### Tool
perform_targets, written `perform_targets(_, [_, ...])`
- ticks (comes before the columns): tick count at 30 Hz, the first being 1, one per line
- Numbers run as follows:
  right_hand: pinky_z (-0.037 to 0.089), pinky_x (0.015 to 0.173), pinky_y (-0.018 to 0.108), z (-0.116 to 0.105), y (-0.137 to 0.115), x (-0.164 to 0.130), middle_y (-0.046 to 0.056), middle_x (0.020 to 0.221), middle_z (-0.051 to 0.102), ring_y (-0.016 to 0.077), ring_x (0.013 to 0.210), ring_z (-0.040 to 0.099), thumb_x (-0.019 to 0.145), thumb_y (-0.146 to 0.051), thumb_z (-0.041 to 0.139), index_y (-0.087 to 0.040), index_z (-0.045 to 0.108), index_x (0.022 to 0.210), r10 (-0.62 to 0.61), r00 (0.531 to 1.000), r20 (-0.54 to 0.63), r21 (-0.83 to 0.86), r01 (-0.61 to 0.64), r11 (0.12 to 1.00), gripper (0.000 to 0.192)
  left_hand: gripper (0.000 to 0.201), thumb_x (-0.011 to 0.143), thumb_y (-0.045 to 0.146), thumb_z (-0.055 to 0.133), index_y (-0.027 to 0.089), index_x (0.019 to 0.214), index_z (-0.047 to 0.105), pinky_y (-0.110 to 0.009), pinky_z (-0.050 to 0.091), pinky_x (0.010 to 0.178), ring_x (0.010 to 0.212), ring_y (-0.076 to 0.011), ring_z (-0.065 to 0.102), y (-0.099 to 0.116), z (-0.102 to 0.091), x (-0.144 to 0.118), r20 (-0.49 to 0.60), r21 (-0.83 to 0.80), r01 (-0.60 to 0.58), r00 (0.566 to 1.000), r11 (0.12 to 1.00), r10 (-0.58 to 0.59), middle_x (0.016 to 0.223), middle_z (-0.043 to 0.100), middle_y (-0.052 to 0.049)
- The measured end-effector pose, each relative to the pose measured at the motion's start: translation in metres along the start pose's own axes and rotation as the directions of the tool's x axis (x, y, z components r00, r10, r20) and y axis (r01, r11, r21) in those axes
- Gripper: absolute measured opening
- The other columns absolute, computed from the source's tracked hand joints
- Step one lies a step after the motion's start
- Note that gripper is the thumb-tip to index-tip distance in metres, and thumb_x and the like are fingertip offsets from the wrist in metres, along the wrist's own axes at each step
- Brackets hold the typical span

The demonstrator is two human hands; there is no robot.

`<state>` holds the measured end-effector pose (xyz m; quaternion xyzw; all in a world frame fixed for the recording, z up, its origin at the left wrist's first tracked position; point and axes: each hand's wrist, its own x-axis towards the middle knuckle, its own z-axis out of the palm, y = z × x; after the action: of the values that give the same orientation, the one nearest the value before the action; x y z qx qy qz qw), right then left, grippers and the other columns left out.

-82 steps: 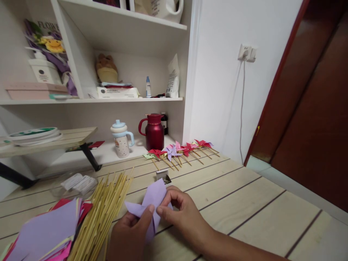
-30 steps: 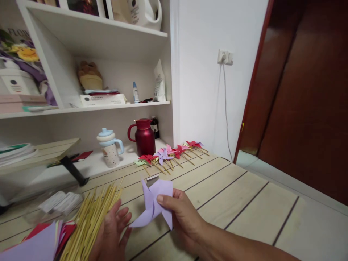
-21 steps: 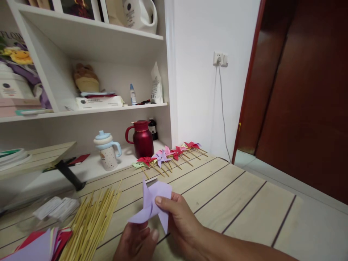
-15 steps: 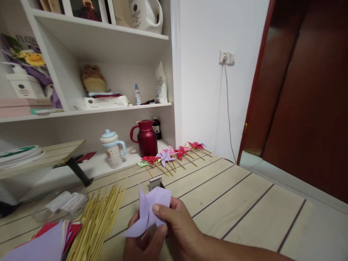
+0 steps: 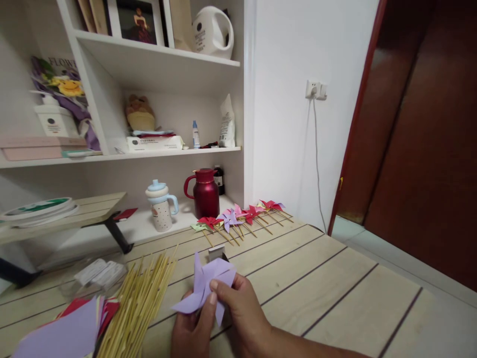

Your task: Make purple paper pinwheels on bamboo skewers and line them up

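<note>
A lilac paper pinwheel [image 5: 203, 281], its corners folded in to the middle, is held between both hands above the slatted table [image 5: 298, 278]. My left hand [image 5: 196, 323] pinches its lower side, the thumb pressing near the centre. From the right, my right hand [image 5: 240, 301] grips it with its thumb on the centre; the fingers behind the paper are hidden. A small grey box [image 5: 216, 252] stands just beyond the pinwheel, partly covered by it. To the left lie a bundle of thin bamboo sticks [image 5: 141, 303] and a stack of coloured paper sheets [image 5: 61, 333].
Several finished pinwheels on sticks [image 5: 231, 219] lie along the back edge. Behind them stand a red thermos jug [image 5: 206, 196] and a speckled cup [image 5: 161, 211] on the shelf unit. A clear plastic container [image 5: 99, 273] with white packets sits behind the paper stack.
My left thumb has come up onto the pinwheel near its centre, and a lower blade now points down between my hands. The camera view has shifted slightly.
</note>
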<state>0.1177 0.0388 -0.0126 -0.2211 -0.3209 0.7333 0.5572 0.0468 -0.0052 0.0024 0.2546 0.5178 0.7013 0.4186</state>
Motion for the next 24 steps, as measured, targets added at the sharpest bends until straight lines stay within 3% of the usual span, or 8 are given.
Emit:
perform_targets(3, [0.049,0.066,0.027,0.002,0.002,-0.001,0.003,0.069,0.071,0.0149,0.063,0.062,0.059,-0.030,0.088,-0.012,0.071,0.075,0.018,1.000,-0.024,-0.053,-0.020,0.998,0.030,0.034,0.060,0.031,0.083,0.019,0.087,0.067,-0.032,0.055,0.082,0.093,-0.0273,0.073,0.005,0.003,-0.003,0.055,-0.035,-0.062,0.996,0.997,0.063,0.084,0.078,-0.003])
perform_targets(9, [0.049,0.064,0.027,0.005,0.000,-0.004,0.004,0.070,0.071,0.0164,0.064,0.062,0.059,-0.027,0.086,-0.013,0.072,0.076,0.033,0.999,-0.024,-0.084,-0.035,0.996,0.027,0.040,0.057,0.040,0.084,0.017,0.087,0.069,-0.029,0.054,0.069,0.078,-0.0250,0.073,0.012,-0.001,-0.004,0.015,0.084,-0.063,0.998,0.994,0.062,0.073,0.076,-0.002])
perform_targets(16, [0.053,0.076,0.035,0.003,0.002,-0.004,0.007,0.076,0.074,0.0217,0.072,0.068,0.061,-0.031,0.087,-0.012,0.072,0.083,0.033,0.999,0.001,-0.062,-0.033,0.998,0.033,0.028,0.058,0.038,0.082,0.018,0.074,0.071,-0.034,0.057,0.071,0.079,-0.0281,0.073,0.009,-0.011,0.008,0.047,0.121,0.008,0.999,0.993,-0.013,0.073,0.078,-0.005])
perform_targets(19, [0.053,0.076,0.034,0.001,0.004,-0.004,0.007,0.079,0.074,0.0206,0.073,0.068,0.061,-0.032,0.088,-0.012,0.072,0.085,0.027,1.000,-0.004,-0.045,-0.027,0.999,0.035,0.019,0.064,0.036,0.076,0.021,0.076,0.072,-0.033,0.058,0.072,0.082,-0.0277,0.074,0.006,-0.014,0.010,0.014,0.130,-0.010,1.000,0.991,0.009,0.075,0.078,-0.004])
perform_targets(24, [0.052,0.074,0.032,0.000,0.005,-0.004,0.007,0.078,0.073,0.0191,0.072,0.066,0.060,-0.034,0.089,-0.012,0.071,0.086,0.021,1.000,0.007,-0.012,-0.021,1.000,0.038,0.012,0.062,0.021,0.074,0.021,0.074,0.074,-0.029,0.058,0.075,0.087,-0.0268,0.074,0.015,-0.017,0.009,0.046,0.212,-0.009,0.999,0.977,-0.001,0.076,0.079,-0.002])
